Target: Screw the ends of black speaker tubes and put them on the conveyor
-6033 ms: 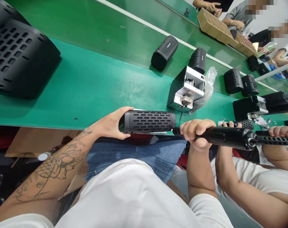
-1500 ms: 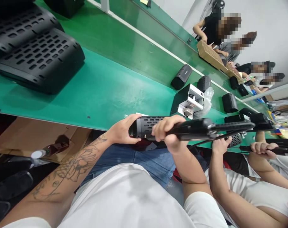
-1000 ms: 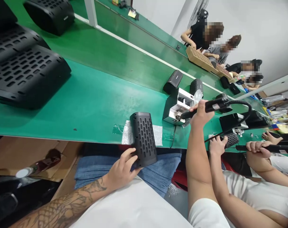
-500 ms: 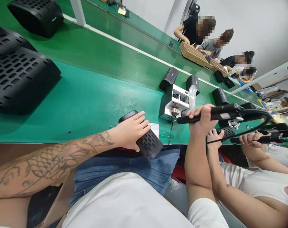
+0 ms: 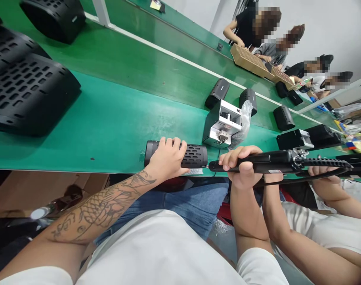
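Note:
My left hand [image 5: 167, 156] grips a black housing with slotted holes [image 5: 196, 155], fingers over its top. The housing lies on its side along the bench's near edge. My right hand [image 5: 242, 163] is wrapped round a black electric screwdriver [image 5: 277, 160] held level, with a cable trailing to the right. Its tip meets the right end of the housing; whether a screw is there is too small to tell. Just behind stands a white and black screw feeder [image 5: 223, 124]. Under the housing a pale silvery patch [image 5: 195, 171] shows at the edge.
Large black slotted housings [image 5: 31, 87] stand at the left. More black housings [image 5: 218, 93] stand along the bench behind the feeder, beside a clear plastic bag [image 5: 245, 118]. A co-worker's hand [image 5: 324, 174] is close on the right. Other people work across the green bench [image 5: 117, 114].
My left hand has turned the housing from slanting over my lap to level on the bench edge. My right hand has brought the screwdriver down and left, from the feeder to the housing's end.

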Demonstrator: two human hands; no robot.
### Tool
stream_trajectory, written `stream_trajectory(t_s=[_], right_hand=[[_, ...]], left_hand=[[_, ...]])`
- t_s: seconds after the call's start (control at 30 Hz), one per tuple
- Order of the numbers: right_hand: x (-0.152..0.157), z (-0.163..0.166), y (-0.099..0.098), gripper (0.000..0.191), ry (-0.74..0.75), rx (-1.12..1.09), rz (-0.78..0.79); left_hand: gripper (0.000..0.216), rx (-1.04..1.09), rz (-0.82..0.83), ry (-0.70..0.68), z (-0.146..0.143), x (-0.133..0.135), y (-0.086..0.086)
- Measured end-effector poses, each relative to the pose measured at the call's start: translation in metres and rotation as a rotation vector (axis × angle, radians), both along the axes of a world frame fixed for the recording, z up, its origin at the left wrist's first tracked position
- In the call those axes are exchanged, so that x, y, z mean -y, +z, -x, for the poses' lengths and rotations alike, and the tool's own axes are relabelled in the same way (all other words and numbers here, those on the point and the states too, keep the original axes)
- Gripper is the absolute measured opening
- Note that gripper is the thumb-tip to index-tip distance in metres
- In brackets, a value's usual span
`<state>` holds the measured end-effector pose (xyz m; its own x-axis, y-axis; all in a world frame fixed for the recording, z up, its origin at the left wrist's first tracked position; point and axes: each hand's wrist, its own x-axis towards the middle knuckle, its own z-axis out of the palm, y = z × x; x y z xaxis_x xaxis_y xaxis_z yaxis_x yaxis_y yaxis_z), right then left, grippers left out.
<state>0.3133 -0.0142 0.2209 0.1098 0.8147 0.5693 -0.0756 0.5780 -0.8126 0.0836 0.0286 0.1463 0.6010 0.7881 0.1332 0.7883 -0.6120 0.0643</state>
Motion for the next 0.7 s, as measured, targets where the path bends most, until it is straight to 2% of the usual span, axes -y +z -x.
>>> stream_trajectory(t_s=[0.27, 0.57, 0.7], right_hand=[[-0.007, 0.006, -0.014, 0.047, 0.024, -0.017, 0.058], [-0.006, 0.011, -0.012, 0.050, 0.085, 0.025, 0.100], [-0.007, 0.011, -0.012, 0.046, 0.165, 0.012, 0.076]], left_hand=[[0.102, -0.002, -0.014, -0.002, -0.001, 0.000, -0.002], [0.105, 0.022, 0.015, 0.002, -0.002, 0.002, -0.003], [0.106, -0.023, 0.036, -0.005, -0.003, 0.003, 0.001]])
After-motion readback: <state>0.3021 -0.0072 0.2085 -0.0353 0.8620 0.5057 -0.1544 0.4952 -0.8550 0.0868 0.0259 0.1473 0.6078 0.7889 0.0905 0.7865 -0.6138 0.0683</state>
